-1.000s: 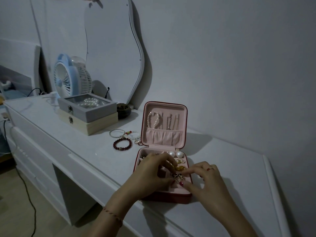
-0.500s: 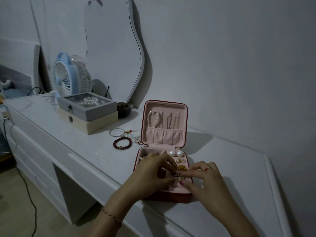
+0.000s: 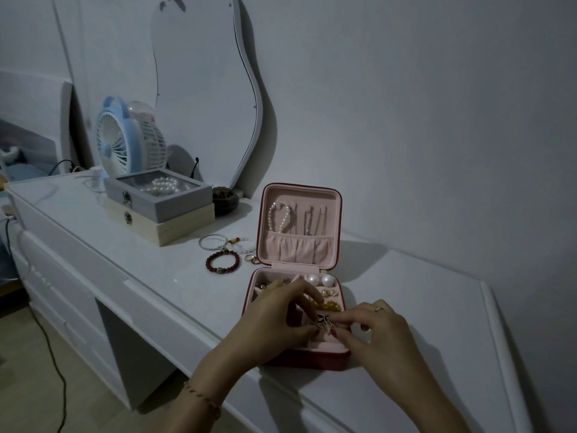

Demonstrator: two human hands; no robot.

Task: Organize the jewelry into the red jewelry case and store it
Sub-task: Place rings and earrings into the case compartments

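Fingers point(image 3: 307, 331) of both hands pinch earring point(image 3: 324, 321) over case point(image 3: 299, 359).

A white dresser point(image 3: 150, 267) carries the open red jewelry case point(image 3: 299, 359), loose bracelets point(image 3: 223, 260), two stacked boxes point(image 3: 162, 214) — and a small fan point(image 3: 125, 145) behind them.

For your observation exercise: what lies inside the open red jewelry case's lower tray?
Visible: two pearl earrings, gold pieces, small rings at back left. Both hands hide the front compartments.
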